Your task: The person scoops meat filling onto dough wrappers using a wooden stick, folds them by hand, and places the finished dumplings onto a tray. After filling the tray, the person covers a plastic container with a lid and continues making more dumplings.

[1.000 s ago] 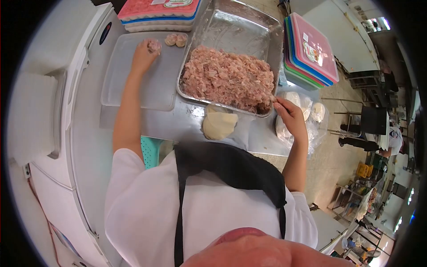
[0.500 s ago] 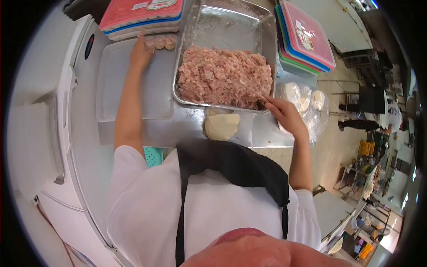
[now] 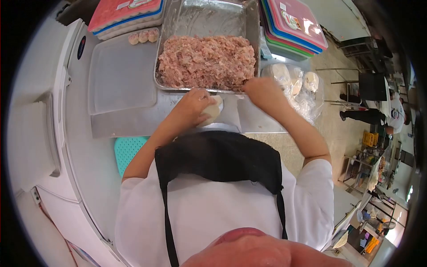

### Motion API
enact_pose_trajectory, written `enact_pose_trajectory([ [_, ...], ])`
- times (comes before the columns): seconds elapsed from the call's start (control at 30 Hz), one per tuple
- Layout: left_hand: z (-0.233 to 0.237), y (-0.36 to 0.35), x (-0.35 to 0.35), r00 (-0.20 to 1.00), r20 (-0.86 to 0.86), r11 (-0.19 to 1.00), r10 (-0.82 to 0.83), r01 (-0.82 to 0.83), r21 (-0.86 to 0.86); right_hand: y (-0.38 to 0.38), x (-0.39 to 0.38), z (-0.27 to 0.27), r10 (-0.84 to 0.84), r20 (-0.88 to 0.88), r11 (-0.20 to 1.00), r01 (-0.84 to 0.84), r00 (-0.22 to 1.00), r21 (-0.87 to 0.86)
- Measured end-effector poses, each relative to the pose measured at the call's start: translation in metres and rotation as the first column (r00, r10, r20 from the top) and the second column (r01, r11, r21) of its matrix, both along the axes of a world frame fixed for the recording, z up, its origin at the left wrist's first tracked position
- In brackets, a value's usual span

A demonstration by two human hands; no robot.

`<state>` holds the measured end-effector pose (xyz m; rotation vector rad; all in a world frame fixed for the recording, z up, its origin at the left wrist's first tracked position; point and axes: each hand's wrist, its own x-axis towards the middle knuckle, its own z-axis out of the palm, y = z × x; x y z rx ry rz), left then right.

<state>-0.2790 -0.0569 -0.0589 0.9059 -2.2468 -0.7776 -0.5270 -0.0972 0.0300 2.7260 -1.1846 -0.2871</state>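
Note:
My left hand (image 3: 192,108) has its fingers curled at a pale round dough wrapper (image 3: 213,112) on the metal table, near my apron. Whether more wrappers lie under it is hidden. My right hand (image 3: 265,94) is closed around a thin stick-like tool (image 3: 238,88), whose end reaches the near right corner of the metal tray (image 3: 204,15). Minced meat (image 3: 207,62) fills the near part of that tray. To the left lies a translucent plastic tray (image 3: 122,82), with several small filled dumplings (image 3: 143,36) in a row at its far right corner.
Stacked plastic boxes with a red lid (image 3: 126,11) stand far left, and more coloured lidded boxes (image 3: 293,26) far right. Bagged white wrappers (image 3: 293,82) lie right of the meat. A turquoise perforated basket (image 3: 128,153) sits below the table edge. Another person (image 3: 396,113) stands far right.
My left hand has come from the dumplings on the plastic tray back to the wrapper near my apron. My right hand stays by the meat tray's near right corner. The view has shifted slightly.

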Motion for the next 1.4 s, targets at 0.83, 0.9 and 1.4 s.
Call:
enact_pose_trajectory([
  [0.83, 0.008, 0.005, 0.011, 0.356, -0.515, 0.476, 0.78, 0.197, 0.857, -0.025, -0.022, -0.025, -0.234, 0.285, 0.951, 0.157, 0.93, 0.268],
  [0.9, 0.003, 0.004, 0.015, 0.37, -0.557, 0.498, 0.744, 0.251, 0.83, -0.022, -0.011, -0.031, -0.176, 0.198, 0.967, 0.132, 0.964, 0.218],
  [1.4, 0.043, -0.01, 0.029, -0.013, -0.638, 0.508, 0.77, 0.617, 0.601, -0.011, 0.0, -0.048, -0.871, 0.402, 0.364, -0.18, 0.281, 0.914],
])
